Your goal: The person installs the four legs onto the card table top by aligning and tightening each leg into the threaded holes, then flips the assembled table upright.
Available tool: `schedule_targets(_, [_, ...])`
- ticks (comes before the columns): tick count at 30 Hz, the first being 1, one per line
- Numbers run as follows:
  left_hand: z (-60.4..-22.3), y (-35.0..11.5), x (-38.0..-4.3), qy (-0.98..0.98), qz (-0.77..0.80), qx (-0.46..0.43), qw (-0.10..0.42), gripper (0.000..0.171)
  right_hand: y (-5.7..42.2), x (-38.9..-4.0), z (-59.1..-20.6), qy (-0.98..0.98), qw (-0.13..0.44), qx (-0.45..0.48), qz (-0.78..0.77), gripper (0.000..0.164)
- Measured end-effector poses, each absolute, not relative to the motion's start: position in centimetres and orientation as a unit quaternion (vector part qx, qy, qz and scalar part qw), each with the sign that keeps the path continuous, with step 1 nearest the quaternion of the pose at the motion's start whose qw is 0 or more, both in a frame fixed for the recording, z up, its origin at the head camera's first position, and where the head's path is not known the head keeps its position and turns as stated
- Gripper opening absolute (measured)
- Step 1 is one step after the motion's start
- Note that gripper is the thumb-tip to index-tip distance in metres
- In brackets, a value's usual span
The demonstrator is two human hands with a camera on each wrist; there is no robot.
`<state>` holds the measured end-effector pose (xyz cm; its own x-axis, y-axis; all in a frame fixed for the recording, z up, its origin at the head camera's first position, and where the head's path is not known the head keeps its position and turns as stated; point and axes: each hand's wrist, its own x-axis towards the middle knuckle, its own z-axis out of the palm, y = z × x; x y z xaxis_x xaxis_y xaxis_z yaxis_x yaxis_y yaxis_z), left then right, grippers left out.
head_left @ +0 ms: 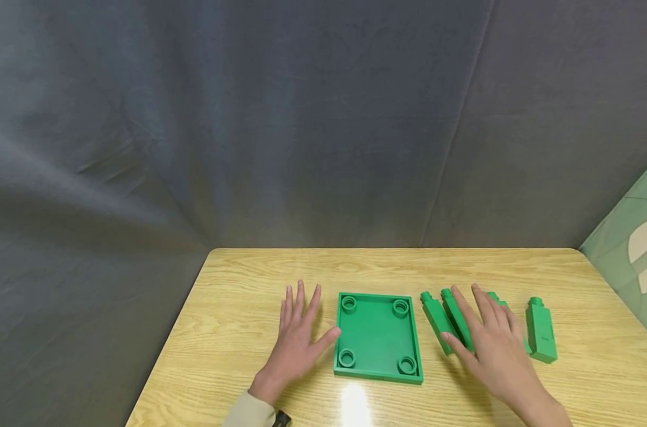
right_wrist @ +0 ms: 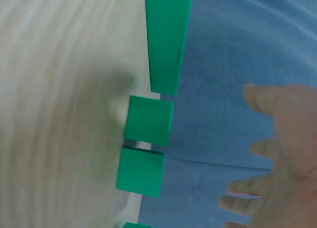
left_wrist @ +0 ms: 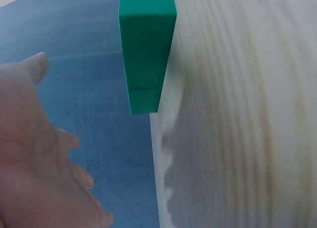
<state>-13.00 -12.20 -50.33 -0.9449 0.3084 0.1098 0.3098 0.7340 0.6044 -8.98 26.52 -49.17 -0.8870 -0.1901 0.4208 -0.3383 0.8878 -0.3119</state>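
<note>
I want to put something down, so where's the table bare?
The table is bare left of the left hand, between the green tray and grey curtain, and right of the rightmost green peg. It's crowded around the right hand, where the other pegs lie close.

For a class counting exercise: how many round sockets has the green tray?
4: far-left socket, far-right socket, near-left socket and near-right socket, one per corner of the green tray; none hidden.
</note>
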Motion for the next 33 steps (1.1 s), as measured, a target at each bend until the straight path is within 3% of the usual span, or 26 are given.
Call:
schedule_targets(18, [-52.1,-10.6,-12.1,-0.894,-0.409,-0.179,-0.046,0.091,25.8,-8.2,-51.1,-0.908,0.275,0.145,0.282,0.081])
schedule_targets(26, [-53.0,-10.4,-12.0,-0.870,-0.460,-0.166,-0.060,0.092,25.8,-8.5,-52.7,-0.903,0.281,0.139,0.295,0.092])
schedule_targets(33, [-54.0,-10.3,-11.9,-0.859,-0.482,-0.157,-0.066,0.095,26.2,-8.6,-53.5,-0.904,0.271,0.131,0.304,0.074])
